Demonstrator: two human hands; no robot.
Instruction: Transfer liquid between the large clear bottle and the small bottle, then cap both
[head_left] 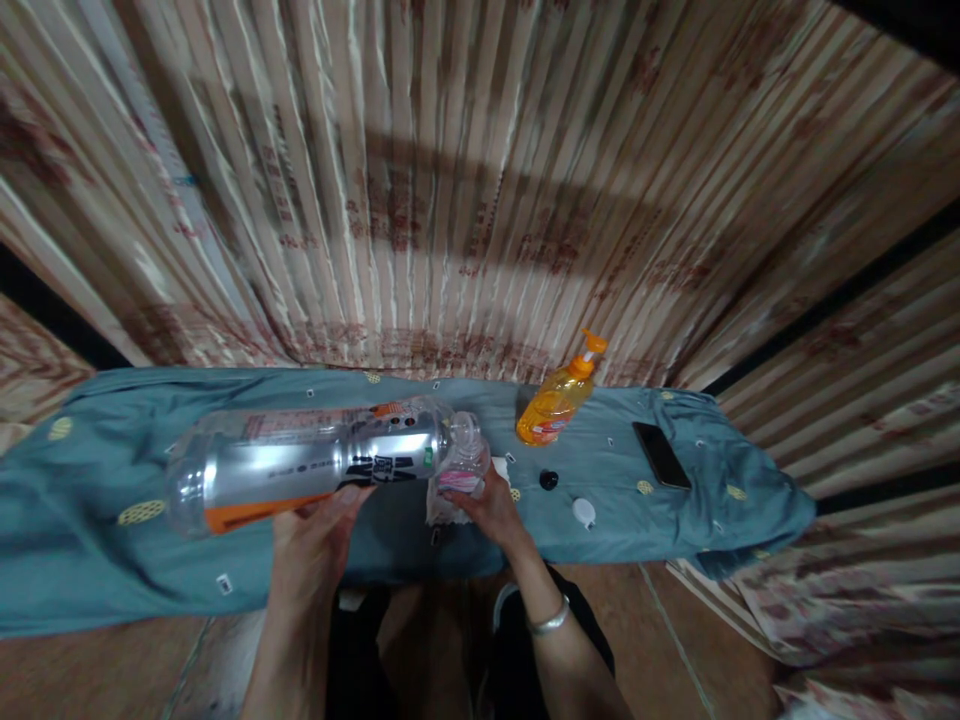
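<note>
My left hand (319, 525) is wrapped round a large clear bottle (300, 465) with a silver and orange label. The bottle lies nearly level, its neck pointing right. Its mouth meets the top of a small clear bottle (463, 465) with a pink label, which my right hand (491, 505) holds. Whether liquid passes between them cannot be made out. Under the small bottle a white cloth or tissue (442, 510) lies on the table.
An orange pump bottle (551, 408) stands behind and right of my right hand. A black cap (549, 480), a white lid (583, 513) and a dark phone (661, 456) lie on the teal tablecloth (622, 540). A pleated curtain (480, 200) hangs behind.
</note>
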